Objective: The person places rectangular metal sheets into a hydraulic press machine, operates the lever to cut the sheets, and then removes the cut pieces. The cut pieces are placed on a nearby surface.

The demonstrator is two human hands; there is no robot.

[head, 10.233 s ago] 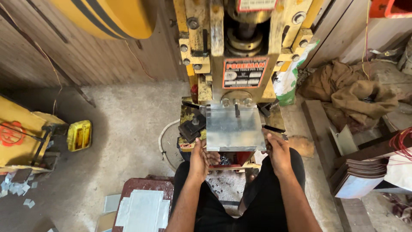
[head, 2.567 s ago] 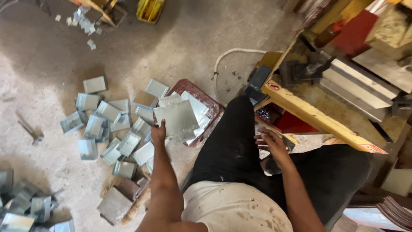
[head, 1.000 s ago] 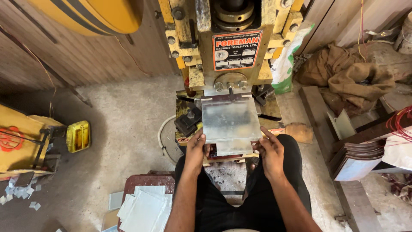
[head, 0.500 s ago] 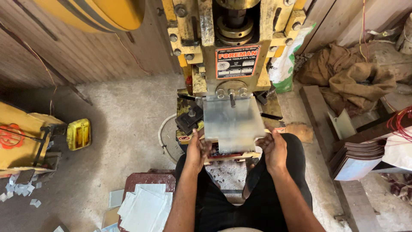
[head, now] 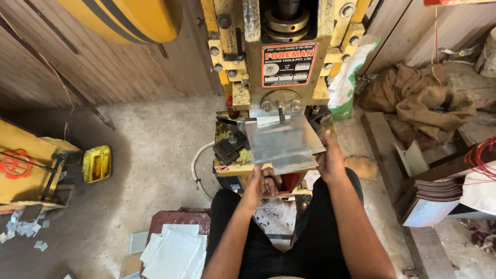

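Note:
A grey metal sheet (head: 284, 142) lies tilted on the bed of a yellow power press (head: 281, 57), its far edge under the ram. My right hand (head: 330, 160) grips the sheet's right near corner. My left hand (head: 258, 183) is off the sheet, just below the front edge of the press bed (head: 232, 168), between my knees. Its fingers are loosely curled and nothing shows in it. A black die block (head: 230, 147) sits on the bed to the left of the sheet.
A reddish tray (head: 160, 219) with several cut metal sheets (head: 173, 250) sits by my left leg. A yellow can (head: 97, 164) and a yellow stand (head: 26, 170) are at left. Stacked plates (head: 429, 199) and brown sacking (head: 418, 98) lie at right.
My left hand has let go of the sheet's left edge and dropped below the press bed. The sheet has turned, now held by my right hand alone.

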